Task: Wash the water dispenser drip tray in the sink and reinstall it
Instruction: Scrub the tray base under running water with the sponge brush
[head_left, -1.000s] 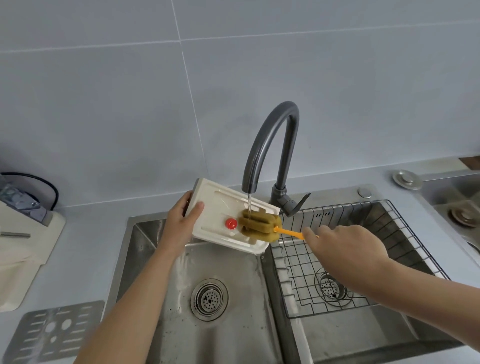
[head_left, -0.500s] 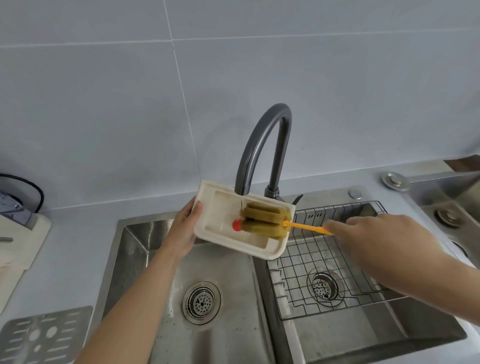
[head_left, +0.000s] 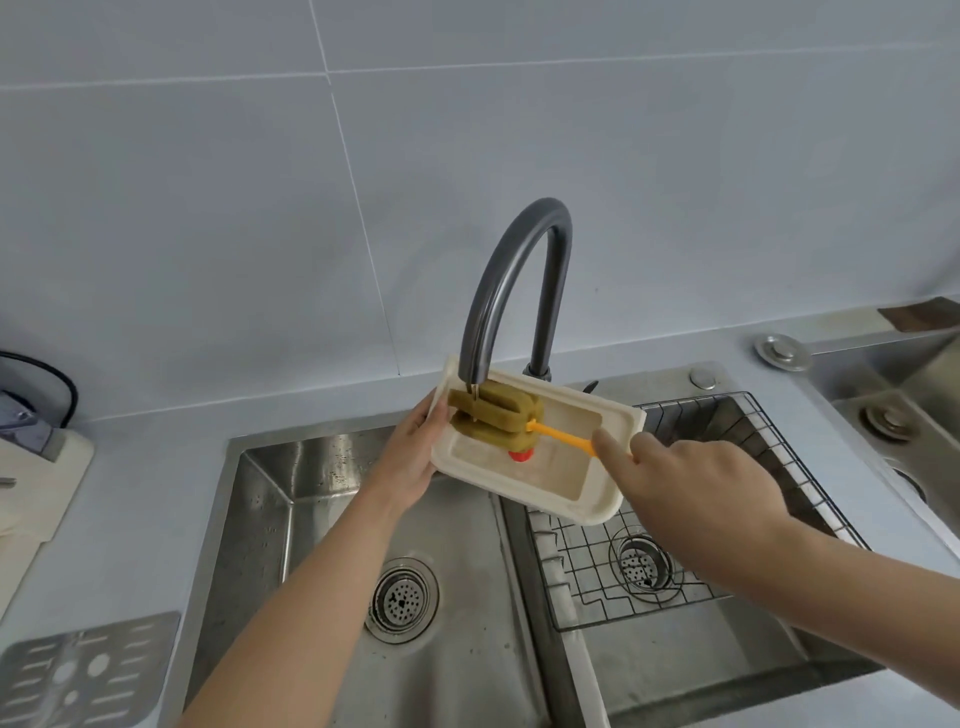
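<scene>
Sponge brush (head_left: 493, 415) slid leftward in drip tray (head_left: 571, 470); right hand (head_left: 696, 483) pinches it, left hand (head_left: 410, 460) grips tray.

pale blue-grey tiled wall (head_left: 208, 208) behind grey countertop (head_left: 150, 467)

We take this for kitchen, home-sized. Double-bowl steel sink (head_left: 291, 467) sunk in pale grey counter (head_left: 156, 457). Dark gooseneck faucet (head_left: 519, 270) at sink's back rim. Wall (head_left: 208, 208) behind faucet in large grey tiles. Wire rack (head_left: 587, 571) in bowl right of faucet; strainer drain (head_left: 401, 600) in bowl left of it.
</scene>
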